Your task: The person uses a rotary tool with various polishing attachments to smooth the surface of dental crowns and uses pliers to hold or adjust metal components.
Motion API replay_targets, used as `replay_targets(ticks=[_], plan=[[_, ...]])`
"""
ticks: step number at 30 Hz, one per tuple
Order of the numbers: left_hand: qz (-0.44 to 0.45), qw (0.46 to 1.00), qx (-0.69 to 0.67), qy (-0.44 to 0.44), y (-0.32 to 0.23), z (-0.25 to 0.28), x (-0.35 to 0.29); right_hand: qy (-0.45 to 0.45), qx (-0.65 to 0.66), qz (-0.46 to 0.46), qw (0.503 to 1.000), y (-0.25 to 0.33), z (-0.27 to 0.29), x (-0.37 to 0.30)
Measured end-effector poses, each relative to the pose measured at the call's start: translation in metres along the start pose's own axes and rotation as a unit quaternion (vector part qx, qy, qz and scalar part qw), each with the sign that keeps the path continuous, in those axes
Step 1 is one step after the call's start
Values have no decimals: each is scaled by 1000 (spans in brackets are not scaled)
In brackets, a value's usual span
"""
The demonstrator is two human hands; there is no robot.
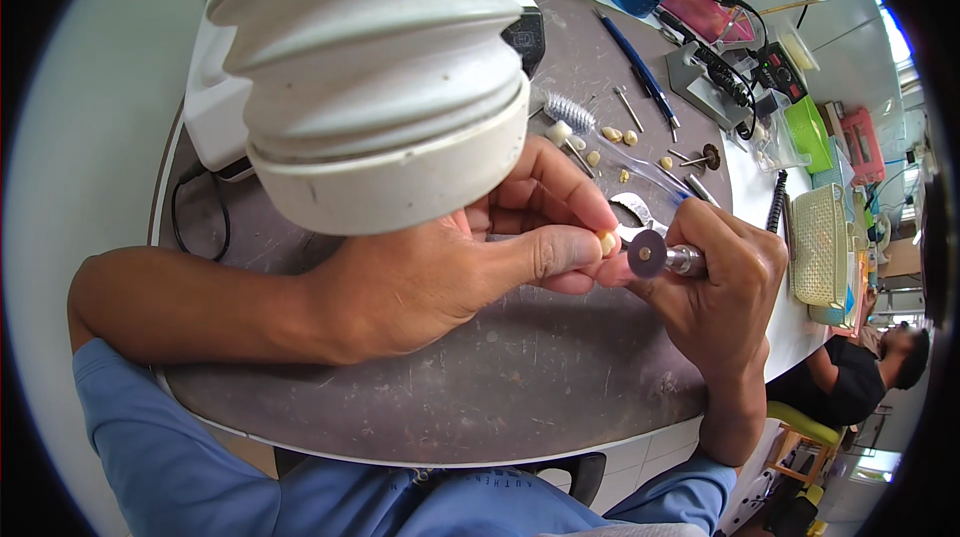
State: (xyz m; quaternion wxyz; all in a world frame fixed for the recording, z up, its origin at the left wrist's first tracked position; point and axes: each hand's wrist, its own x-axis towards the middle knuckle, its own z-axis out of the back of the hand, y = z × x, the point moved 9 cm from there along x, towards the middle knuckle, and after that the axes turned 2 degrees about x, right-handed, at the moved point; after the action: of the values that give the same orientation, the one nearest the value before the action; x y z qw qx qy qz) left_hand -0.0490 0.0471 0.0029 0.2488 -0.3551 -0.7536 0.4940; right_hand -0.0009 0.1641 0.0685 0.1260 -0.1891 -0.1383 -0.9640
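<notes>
My left hand [450, 267] pinches a small yellowish tooth crown [606, 242] between thumb and fingertips. Close against it on the right, my right hand [725, 272] is wrapped round a metal rotary handpiece [687, 260]. A dark round disc [647, 254] sits at the handpiece's tip, beside the crown; whether the two touch I cannot tell. Just behind the fingers lies a flat metal tool with a curved opening [632, 207], partly hidden. Several more tooth-coloured pieces [612, 135] are scattered on the grey-brown bench [500, 377] beyond my hands.
A thick white ribbed hose [380, 87] hangs over my left hand and hides part of it. Farther back lie a bristle brush [570, 113], blue pen-like tools [640, 67] and a grey stand [705, 87]. On the right are a cream basket [820, 247] and a seated person [840, 372].
</notes>
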Motion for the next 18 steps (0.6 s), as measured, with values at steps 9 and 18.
replay_targets(ticks=[9,18], plan=[[10,1000,9,1,1,0,-1,16,5,-4,1000,2,-3,0],[3,1000,2,3,1,0,0,12,11,-6,1000,2,-3,0]])
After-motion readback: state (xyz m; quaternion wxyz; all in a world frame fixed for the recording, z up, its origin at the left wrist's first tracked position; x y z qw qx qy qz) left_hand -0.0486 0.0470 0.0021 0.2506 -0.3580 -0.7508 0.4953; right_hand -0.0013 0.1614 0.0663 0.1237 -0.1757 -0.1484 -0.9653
